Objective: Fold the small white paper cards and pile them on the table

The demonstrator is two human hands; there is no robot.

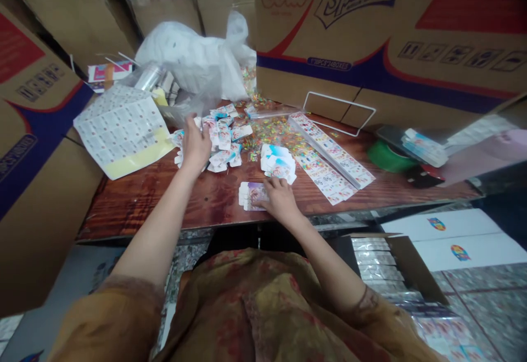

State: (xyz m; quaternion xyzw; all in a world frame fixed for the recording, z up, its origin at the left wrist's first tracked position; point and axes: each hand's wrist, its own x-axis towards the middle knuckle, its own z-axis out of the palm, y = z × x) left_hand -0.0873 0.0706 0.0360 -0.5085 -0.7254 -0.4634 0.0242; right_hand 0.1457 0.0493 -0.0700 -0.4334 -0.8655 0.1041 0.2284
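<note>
My left hand reaches into a pile of small printed boxes, with its fingers apart; whether a fingertip touches a box is blurred. Near the front edge of the table, my right hand holds the right end of a few flattened purple-and-white cartons, its thumb lying across the top one. Just behind that hand sits a loose stack of blue-and-white flattened cartons. Small colourful candies are scattered between the box pile and the printed strips.
Printed sticker strips lie right of centre beside a white wire frame. A patterned sheet and white plastic bags stand left and behind. Large cardboard boxes wall the back. A green tape roll sits right; an open carton is below.
</note>
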